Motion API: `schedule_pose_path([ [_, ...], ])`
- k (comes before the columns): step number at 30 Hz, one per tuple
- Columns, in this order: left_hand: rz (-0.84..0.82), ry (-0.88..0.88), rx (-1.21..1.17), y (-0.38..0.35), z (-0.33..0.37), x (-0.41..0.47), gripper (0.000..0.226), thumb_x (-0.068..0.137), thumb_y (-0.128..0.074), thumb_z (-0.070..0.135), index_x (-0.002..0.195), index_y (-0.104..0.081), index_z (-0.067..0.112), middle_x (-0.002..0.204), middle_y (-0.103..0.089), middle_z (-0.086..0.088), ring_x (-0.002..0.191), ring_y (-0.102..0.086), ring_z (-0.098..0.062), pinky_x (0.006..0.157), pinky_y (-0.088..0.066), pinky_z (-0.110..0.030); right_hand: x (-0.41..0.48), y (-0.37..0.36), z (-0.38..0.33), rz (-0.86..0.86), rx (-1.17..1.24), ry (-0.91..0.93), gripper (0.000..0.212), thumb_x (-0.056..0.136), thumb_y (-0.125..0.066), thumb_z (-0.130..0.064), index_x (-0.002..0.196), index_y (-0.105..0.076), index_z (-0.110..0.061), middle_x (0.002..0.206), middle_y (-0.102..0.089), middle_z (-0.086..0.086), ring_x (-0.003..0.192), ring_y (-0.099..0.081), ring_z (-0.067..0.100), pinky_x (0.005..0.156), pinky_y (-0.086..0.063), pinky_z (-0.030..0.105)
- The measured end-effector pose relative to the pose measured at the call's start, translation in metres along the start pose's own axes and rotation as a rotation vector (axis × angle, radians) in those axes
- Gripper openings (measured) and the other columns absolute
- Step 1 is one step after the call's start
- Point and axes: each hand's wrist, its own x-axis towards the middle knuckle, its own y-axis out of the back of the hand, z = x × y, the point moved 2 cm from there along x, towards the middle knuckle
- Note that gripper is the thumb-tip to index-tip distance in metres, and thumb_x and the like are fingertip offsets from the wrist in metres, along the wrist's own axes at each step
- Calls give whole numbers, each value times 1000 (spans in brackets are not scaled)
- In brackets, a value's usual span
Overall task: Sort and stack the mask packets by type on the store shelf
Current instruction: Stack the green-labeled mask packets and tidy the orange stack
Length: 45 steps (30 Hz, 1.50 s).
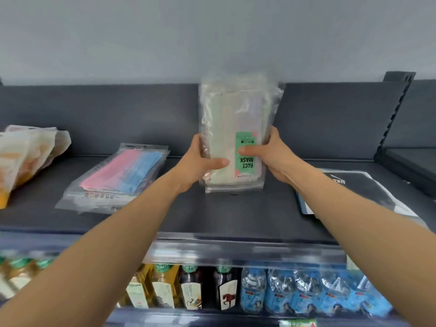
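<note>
Both hands hold a clear packet of pale green masks with a green FACE MASK label (pixel 232 119) upright above the middle of the dark shelf (pixel 236 213). My left hand (pixel 200 161) grips its left edge, thumb across the front. My right hand (pixel 269 154) grips its right edge, thumb on the label. The label reads upside down. A stack of clear packets with pink and blue masks (pixel 118 178) lies flat to the left. Orange and white packets (pixel 26 156) lean in a pile at the far left. A dark packet (pixel 349 192) lies flat on the right.
A dark back panel (pixel 118 114) closes the shelf behind. A slotted upright (pixel 396 109) and a neighbouring shelf stand at the right. Below the shelf lip are drink bottles (pixel 188 286) and blue water bottles (pixel 306 291).
</note>
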Motion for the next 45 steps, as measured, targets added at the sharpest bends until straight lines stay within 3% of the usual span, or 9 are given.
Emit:
schedule_pose_path([
  [4,-47,2,-16,-1,-9,-6,96,64,-84,4,137,-26,27,133,-55,-2,120,-58,-20,99,-49,-43,-4,-3,6,-61,-32,12,86,72,-77,1,139,-24,-14,114,-61,1,104,-64,21,89,-54,44],
  [9,17,-105,-17,-5,-9,-3,92,69,-80,0,138,-25,24,138,-49,-6,123,-54,-22,97,-51,-41,-8,-4,5,-5,-57,89,77,74,-77,0,133,-28,-13,103,-59,-6,92,-64,10,81,-56,32],
  [13,-73,-78,-8,-8,-7,4,104,58,-92,19,141,-29,27,138,-53,-8,124,-55,-25,100,-47,-47,-8,4,5,-66,-33,106,98,72,-79,-2,142,-15,-24,121,-57,-2,106,-61,14,86,-55,33],
  [17,-76,-49,-90,-13,-18,3,89,67,-86,22,140,-34,17,134,-58,-10,120,-59,-25,102,-46,-47,-11,7,18,-76,-12,48,106,63,-86,-14,145,-19,-22,126,-60,2,112,-62,19,98,-50,44],
  [22,32,-94,-136,-22,-16,1,59,79,-74,4,126,-39,9,126,-61,-14,112,-64,-28,95,-52,-45,-19,4,18,54,-35,119,73,76,-78,-11,133,-32,-13,112,-62,-2,103,-65,16,92,-54,38],
  [26,36,-99,-95,-22,-15,5,89,63,-88,29,133,-39,8,128,-60,-14,113,-64,-28,94,-52,-48,-23,8,17,51,-37,144,73,76,-78,-11,133,-33,-14,117,-62,1,104,-65,16,88,-55,33],
  [29,65,-61,-96,-27,-33,-2,92,60,-88,34,133,-37,12,127,-62,-9,112,-64,-24,95,-52,-48,-27,11,32,28,-25,104,73,74,-78,-11,131,-33,-16,118,-63,1,107,-64,18,91,-54,34],
  [38,117,-118,-109,-37,-30,-11,41,84,-70,14,114,-41,17,114,-64,1,104,-66,-17,88,-56,-34,-32,8,54,165,-24,134,56,79,-75,-11,121,-39,-19,108,-61,-9,99,-61,6,92,-49,27],
  [45,54,-196,-38,-41,-22,-8,70,74,-79,12,128,-34,12,127,-58,-6,113,-61,-15,93,-53,-29,-36,14,48,174,-29,208,70,75,-78,-10,129,-35,-12,115,-63,0,106,-64,13,92,-54,32],
])
